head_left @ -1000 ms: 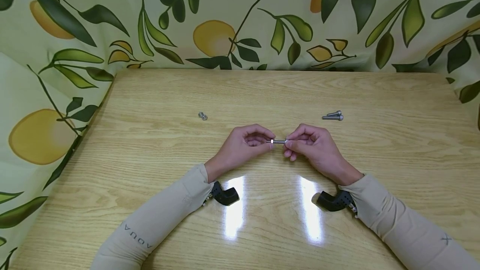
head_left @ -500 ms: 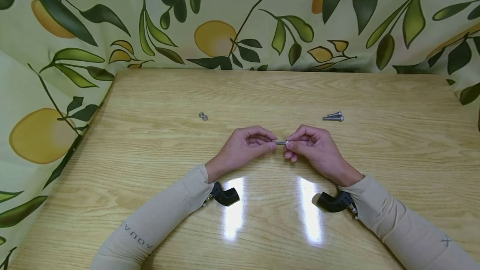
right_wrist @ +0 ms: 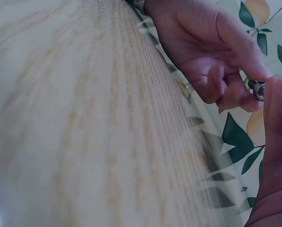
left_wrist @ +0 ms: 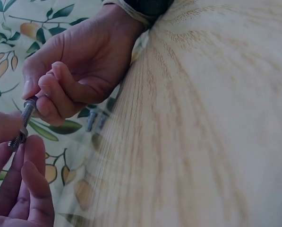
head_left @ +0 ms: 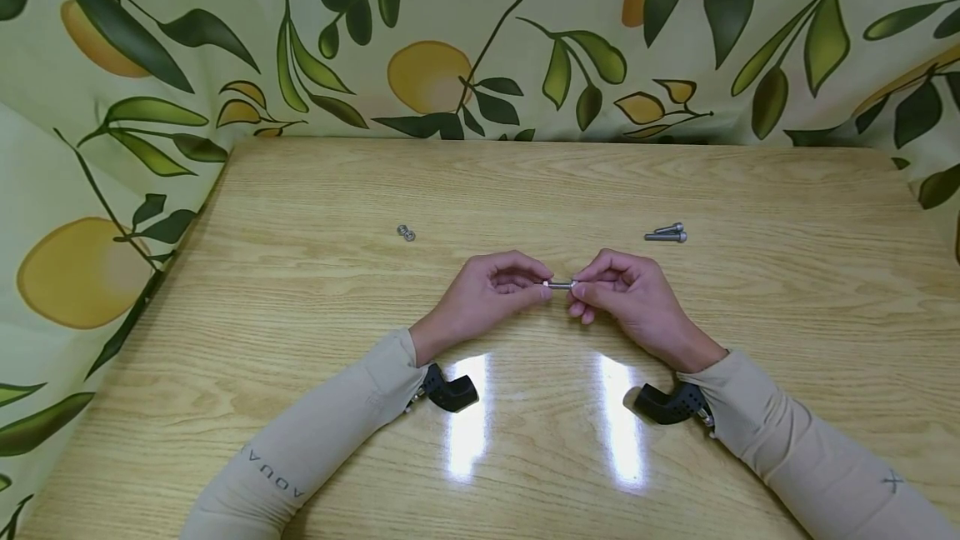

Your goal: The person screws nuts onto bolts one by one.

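Over the middle of the table, both hands meet at a silver bolt (head_left: 561,285) lying level between them. My right hand (head_left: 630,294) pinches its head between thumb and index finger. At the threaded end, my left hand (head_left: 495,286) pinches a small hex nut (left_wrist: 23,134). The left wrist view shows that nut around the thread, with the bolt's tip poking out past it. In the right wrist view the bolt (right_wrist: 257,89) is partly covered by the near finger of my right hand (right_wrist: 278,142).
Two loose nuts (head_left: 406,232) lie on the wooden table (head_left: 315,190) beyond my left hand. Farther right, two more bolts (head_left: 665,232) lie close together beyond my right hand. A leaf-and-fruit patterned cloth (head_left: 480,23) hangs along the back and left.
My left fingertips have shifted slightly right along the bolt. The nut was plain to see, then covered by the fingers, and now shows partly. The right hand has barely moved.
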Motion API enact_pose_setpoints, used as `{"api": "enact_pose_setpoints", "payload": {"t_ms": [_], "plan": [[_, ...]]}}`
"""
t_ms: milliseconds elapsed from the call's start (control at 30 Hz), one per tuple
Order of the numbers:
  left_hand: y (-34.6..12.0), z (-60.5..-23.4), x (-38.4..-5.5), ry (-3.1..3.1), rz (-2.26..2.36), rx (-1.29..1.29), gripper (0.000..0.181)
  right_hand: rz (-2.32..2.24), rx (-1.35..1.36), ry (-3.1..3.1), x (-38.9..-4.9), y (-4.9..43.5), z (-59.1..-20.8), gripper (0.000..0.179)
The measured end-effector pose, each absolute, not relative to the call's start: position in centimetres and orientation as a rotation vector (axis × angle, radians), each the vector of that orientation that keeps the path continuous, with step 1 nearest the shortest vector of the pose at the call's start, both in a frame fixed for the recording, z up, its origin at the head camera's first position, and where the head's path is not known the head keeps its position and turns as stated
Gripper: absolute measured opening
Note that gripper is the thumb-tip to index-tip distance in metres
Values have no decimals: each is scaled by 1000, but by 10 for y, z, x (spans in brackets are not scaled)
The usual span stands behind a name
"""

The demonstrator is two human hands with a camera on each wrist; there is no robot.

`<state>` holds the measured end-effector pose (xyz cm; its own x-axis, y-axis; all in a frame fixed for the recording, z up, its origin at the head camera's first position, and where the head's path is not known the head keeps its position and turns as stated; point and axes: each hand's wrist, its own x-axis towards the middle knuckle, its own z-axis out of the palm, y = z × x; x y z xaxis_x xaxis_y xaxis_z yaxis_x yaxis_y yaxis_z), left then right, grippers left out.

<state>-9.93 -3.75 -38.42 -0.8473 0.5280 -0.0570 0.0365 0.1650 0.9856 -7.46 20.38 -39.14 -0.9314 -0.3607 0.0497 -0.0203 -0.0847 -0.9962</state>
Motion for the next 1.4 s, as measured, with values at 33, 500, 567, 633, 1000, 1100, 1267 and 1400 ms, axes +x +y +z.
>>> {"api": "enact_pose_setpoints", "payload": {"t_ms": [33,500,567,633,1000,1100,1267,1400], "plan": [[-38,-384,-99,2064,1730,540,24,-2114,-418,1949,-75,204,-391,7],[-37,-385,-100,2068,1727,535,23,-2110,-422,1958,-75,204,-392,9],[-37,-385,-100,2063,1743,551,27,-2114,-422,1954,-75,204,-392,10],[-38,-384,-100,2052,1752,557,30,-2119,-420,1949,-75,204,-392,10],[-37,-385,-99,2085,1707,534,19,-2115,-426,1959,-74,204,-392,8],[-37,-385,-99,2084,1726,543,21,-2114,-424,1956,-74,204,-392,8],[-37,-385,-99,2053,1757,569,28,-2114,-414,1959,-74,204,-392,9],[-37,-385,-99,2060,1737,584,32,-2117,-409,1959,-74,204,-392,9]]}}
